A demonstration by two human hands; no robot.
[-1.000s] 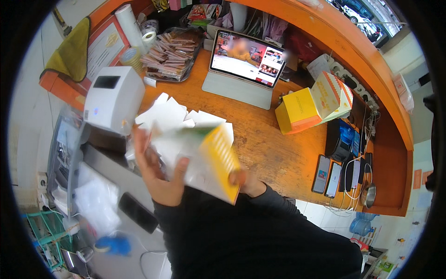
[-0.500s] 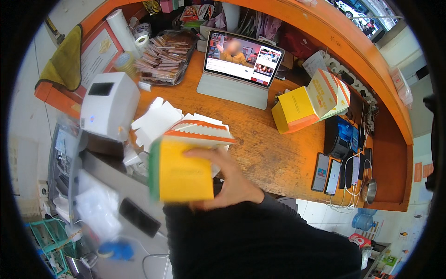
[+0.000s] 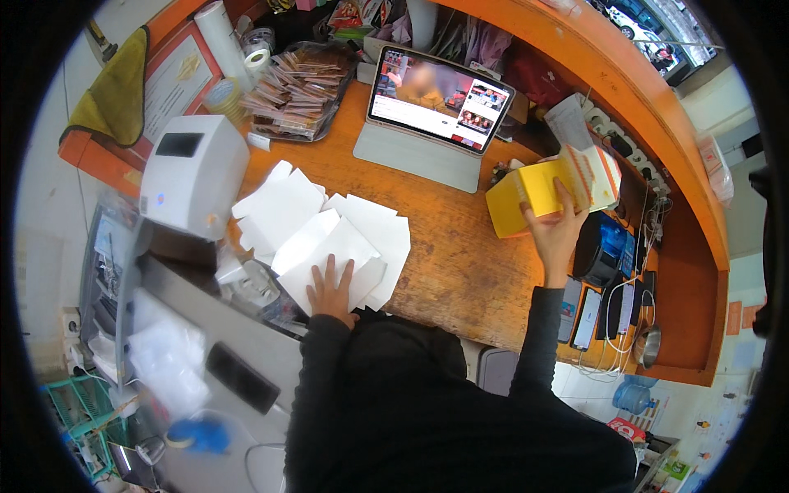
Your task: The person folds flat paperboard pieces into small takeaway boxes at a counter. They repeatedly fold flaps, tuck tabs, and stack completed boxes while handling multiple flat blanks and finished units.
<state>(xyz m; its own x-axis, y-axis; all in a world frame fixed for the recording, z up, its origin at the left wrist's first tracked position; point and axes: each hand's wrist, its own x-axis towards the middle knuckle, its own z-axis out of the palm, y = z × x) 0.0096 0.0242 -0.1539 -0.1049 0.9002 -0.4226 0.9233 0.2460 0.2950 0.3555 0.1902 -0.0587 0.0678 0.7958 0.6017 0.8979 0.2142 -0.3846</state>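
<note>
My left hand lies with fingers spread on a pile of flat white cardboard blanks at the front of the wooden desk. Over on the right, my right hand holds a yellow cardboard box, thumb and a finger apart on its yellow sides. Raised flaps with scalloped orange and white edges stand up at the box's far right side. A second box there is mostly hidden, so I cannot tell the two apart clearly.
Behind the blanks stands a tablet on its cover. A white label printer and a tray of small packets sit to the left. Phones, cables and a payment terminal crowd the right edge. A black phone lies lower left.
The yellow box in my right hand has gone from above the white blanks to the right side, beside the other box. My left hand has come into view on the blanks.
</note>
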